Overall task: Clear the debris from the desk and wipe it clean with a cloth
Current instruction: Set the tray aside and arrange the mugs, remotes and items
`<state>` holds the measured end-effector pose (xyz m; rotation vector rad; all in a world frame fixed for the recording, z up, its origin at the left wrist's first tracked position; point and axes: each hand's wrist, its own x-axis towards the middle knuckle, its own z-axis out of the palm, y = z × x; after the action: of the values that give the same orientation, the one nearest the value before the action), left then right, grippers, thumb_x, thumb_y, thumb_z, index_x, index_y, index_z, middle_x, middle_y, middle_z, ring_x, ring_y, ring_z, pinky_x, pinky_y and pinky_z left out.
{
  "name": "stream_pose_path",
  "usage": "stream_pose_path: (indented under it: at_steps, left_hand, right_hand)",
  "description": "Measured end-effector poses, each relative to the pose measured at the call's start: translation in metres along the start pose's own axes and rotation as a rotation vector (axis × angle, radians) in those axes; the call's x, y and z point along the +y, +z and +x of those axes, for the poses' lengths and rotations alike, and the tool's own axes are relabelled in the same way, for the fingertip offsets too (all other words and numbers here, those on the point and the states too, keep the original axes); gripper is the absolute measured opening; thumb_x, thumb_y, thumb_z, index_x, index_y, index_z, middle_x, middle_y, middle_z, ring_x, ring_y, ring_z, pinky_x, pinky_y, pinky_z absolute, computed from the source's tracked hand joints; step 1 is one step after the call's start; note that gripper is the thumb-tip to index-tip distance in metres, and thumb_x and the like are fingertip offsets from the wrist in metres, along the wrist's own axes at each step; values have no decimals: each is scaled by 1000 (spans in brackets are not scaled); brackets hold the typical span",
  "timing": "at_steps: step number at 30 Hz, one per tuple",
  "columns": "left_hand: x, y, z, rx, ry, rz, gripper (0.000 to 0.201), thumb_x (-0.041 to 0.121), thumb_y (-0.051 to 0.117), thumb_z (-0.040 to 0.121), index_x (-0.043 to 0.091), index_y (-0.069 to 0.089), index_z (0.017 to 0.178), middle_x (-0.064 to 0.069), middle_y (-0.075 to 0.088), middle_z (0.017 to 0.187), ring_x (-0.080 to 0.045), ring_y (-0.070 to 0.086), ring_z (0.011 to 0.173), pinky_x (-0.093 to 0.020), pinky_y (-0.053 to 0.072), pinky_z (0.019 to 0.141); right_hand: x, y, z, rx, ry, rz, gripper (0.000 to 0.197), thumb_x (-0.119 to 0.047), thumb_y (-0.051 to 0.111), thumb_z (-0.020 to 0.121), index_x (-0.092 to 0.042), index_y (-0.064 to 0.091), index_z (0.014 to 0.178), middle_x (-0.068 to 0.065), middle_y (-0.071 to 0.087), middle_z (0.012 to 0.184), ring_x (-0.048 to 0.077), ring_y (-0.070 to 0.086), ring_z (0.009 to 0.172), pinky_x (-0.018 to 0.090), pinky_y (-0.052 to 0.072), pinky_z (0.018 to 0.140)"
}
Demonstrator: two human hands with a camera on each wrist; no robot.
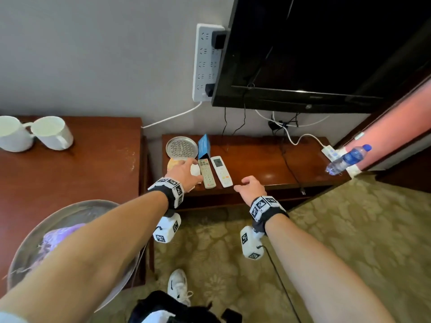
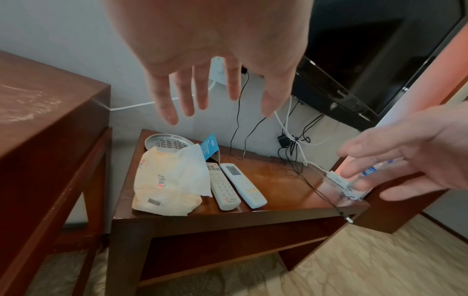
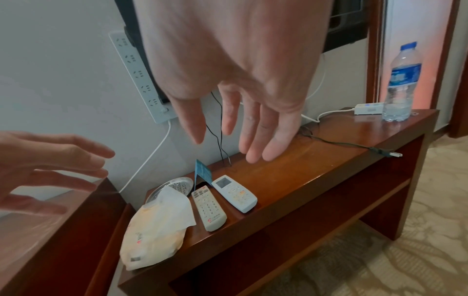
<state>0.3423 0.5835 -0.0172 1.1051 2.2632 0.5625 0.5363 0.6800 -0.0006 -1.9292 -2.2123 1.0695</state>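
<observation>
As both arms reach in from the lower frame, left hand (image 1: pixel 184 172) hovers fingers-spread, holding nothing, over the tissue pack (image 2: pixel 167 180) at the desk (image 1: pixel 256 164) edge, centre-left; right hand (image 1: pixel 250 186) hangs relaxed, also w/o load, just right of two remotes (image 1: pixel 215 172). Step in hand, by judgement: debris pickup, wiping not begun; next move needs a top grasp on the soft pack w/o nudging the metal dish (image 1: pixel 182 147) behind it, while the water bottle (image 1: pixel 347 158) stands far right.
</observation>
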Motion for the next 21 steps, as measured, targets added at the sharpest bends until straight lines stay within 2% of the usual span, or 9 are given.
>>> stream_pose_path:
  at_steps: [6,8,11,14,16,19,21]
  left_hand:
    - [-2,5,35,-79,-74,-13,58,41,63,89,29,37,139,-6,41,146,-28,53,120,-38,44,94]
    - [-3,8,45,-89,-101,-33,59,42,63,88,30,37,139,-7,45,143,-27,53,119,-36,43,93]
    - [-4,19,56,-127,-141,-85,58,42,63,88,31,37,139,-7,56,132,-24,56,107,-30,41,84]
    - [-5,35,70,-166,-204,-90,57,46,63,86,33,38,135,-7,63,119,-21,57,93,-30,43,80]
    - [-5,45,77,-174,-245,-94,53,47,63,85,32,42,131,-6,65,113,-21,58,94,-32,45,82]
    - [-3,62,91,-195,-305,-106,50,46,63,86,30,46,130,-3,64,116,-23,59,102,-34,46,89]
    - [-1,75,103,-199,-345,-140,54,44,64,86,30,45,134,-4,64,120,-22,59,103,-32,45,86]
  right_hand:
    - [-23,1,44,-74,-57,-89,38,-28,62,94,-19,51,129,5,60,131,22,58,113,25,41,75]
    - [-28,1,58,-92,-77,-118,38,-28,62,95,-19,51,130,4,61,130,22,59,113,24,40,70]
    - [-30,3,80,-122,-85,-145,39,-28,62,95,-18,50,131,4,61,130,21,59,112,25,40,75]
    - [-26,7,103,-158,-82,-177,40,-27,62,95,-18,49,132,4,60,130,22,59,112,26,41,77]
    - [-21,11,120,-188,-79,-203,41,-27,62,95,-18,49,132,4,60,130,23,58,114,26,41,79]
    - [-13,21,148,-230,-91,-250,42,-26,63,94,-18,48,132,5,59,131,24,58,115,30,45,84]
    - [-8,27,167,-263,-107,-276,44,-25,65,93,-18,47,133,6,59,131,25,58,114,33,48,88]
